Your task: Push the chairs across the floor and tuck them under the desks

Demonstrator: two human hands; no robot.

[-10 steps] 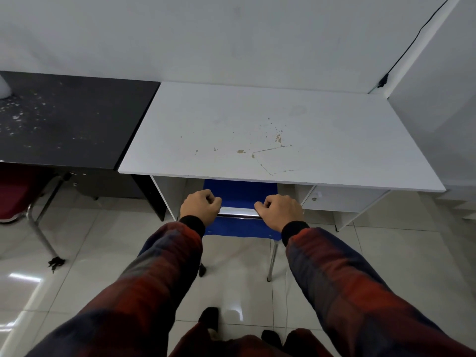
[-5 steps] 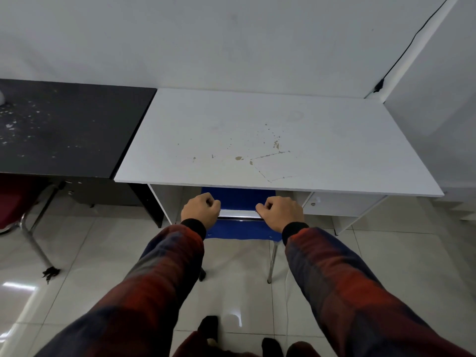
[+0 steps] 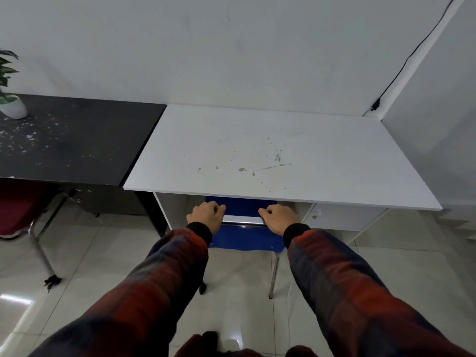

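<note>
- Gripping the chrome top rail (image 3: 243,219) of the blue chair (image 3: 244,238), your left hand (image 3: 205,217) and right hand (image 3: 281,219) are each curled round it near its two ends, well apart from one another. The seat is already under the white worktop (image 3: 270,155), and the backrest sits just beside its front edge.
- Your knuckles are the first worry — they ride just below that front edge, so another firm shove could pinch your fingers between rail and worktop.
- The chair stands between a white side panel (image 3: 164,210) on the left and a drawer unit (image 3: 342,217) on the right. Push harder with one hand than the other and the frame could skew and knock one of them.
- The rear legs (image 3: 273,276) stand on glossy floor tiles (image 3: 103,253). I judge the surface slick; a sudden push may send the chair further than you mean, perhaps into whatever lies behind — that part is hidden.
- A grout line or a worn foot cap could snag a leg and tip the backrest towards you.
- A red chair (image 3: 20,207) at the black worktop (image 3: 72,140) appears only partly tucked, so the job looks unfinished. Take care when turning left, as its leg (image 3: 41,253) juts into your path.
- A potted plant (image 3: 10,99) sits at the far end of that worktop; a hard bump there could topple it.
</note>
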